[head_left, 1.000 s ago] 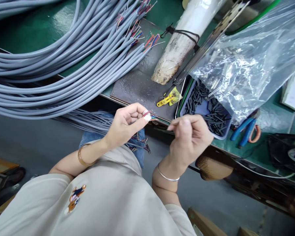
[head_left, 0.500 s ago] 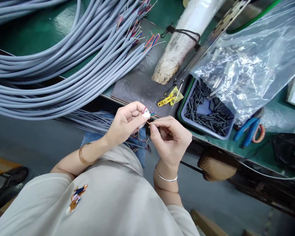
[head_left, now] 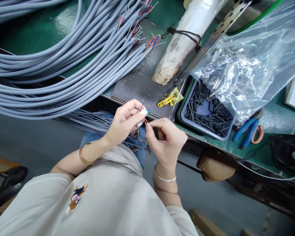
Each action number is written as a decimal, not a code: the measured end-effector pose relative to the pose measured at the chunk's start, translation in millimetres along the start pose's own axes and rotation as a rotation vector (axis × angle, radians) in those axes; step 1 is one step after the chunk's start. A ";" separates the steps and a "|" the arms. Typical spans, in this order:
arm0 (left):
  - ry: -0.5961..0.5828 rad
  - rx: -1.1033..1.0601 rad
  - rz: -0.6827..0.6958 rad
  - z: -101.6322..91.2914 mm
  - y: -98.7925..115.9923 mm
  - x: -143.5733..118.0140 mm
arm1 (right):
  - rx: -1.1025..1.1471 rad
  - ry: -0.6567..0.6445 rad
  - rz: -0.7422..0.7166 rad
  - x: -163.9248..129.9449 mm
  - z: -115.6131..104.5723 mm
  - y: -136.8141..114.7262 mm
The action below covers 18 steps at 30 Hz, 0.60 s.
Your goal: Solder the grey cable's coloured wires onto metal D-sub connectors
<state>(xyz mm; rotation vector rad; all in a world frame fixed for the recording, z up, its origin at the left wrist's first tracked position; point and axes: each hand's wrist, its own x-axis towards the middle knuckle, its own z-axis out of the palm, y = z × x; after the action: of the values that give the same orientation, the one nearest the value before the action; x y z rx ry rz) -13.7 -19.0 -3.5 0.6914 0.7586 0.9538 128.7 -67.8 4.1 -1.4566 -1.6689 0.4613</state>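
Note:
My left hand (head_left: 124, 121) is closed in a pinch on the end of a cable, with something white wrapped at its thumb and fingertips. Thin coloured wires (head_left: 149, 111), blue, green and red, fan out from that grip. Between the thumb and forefinger of my right hand (head_left: 167, 137) is an orange wire (head_left: 146, 121) from the same bunch. The cable's grey jacket is mostly hidden by my left fingers. Below my hands, grey cables with small black connector pieces (head_left: 147, 149) at their ends hang over my lap.
Coiled grey cables (head_left: 88, 72) with stripped ends cover the bench's left. A yellow cutter (head_left: 166, 100) lies on the dark board (head_left: 130, 82). Right of it stand a bin (head_left: 180, 113) of black tubes, a plastic bag (head_left: 255, 55) and blue-handled pliers (head_left: 250, 132). A white wrapped roll (head_left: 174, 46) lies behind.
My right hand has moved slightly left and closer to my left hand, bending the orange wire downward. My left hand has shifted a little to the left, still gripping the cable end.

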 end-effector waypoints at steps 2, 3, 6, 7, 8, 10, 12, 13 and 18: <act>-0.001 -0.026 -0.035 -2.3 0.6 1.0 | 0.007 0.001 -0.011 -2.0 -2.1 3.3; -0.003 -0.035 -0.049 -3.3 0.7 1.2 | 0.026 0.046 0.008 -2.3 -3.6 5.1; -0.022 -0.040 -0.045 -4.3 -0.3 0.6 | 0.068 0.227 0.098 0.2 -8.0 8.6; -0.031 -0.032 -0.035 -4.2 -0.9 0.1 | 0.066 0.245 0.126 1.9 -9.2 8.9; -0.041 -0.021 -0.025 -3.8 -1.6 -0.4 | 0.061 0.232 0.149 3.7 -10.0 8.9; -0.064 -0.004 -0.007 -2.9 -2.4 -1.1 | 0.059 0.151 0.172 6.8 -10.6 8.9; -0.082 0.008 0.004 -1.9 -2.3 -1.4 | 0.078 0.063 0.156 8.4 -9.9 9.1; -0.091 0.013 0.010 -1.5 -2.0 -1.3 | 0.088 0.033 0.142 8.6 -9.3 9.3; -0.070 0.071 0.041 -1.0 -1.3 -0.4 | 0.089 -0.015 0.104 6.4 -6.0 8.4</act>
<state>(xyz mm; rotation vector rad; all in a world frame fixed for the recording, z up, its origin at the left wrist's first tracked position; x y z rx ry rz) -14.1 -19.8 -5.0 0.8010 0.7219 0.9386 138.9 -61.2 3.6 -1.4820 -1.5691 0.5983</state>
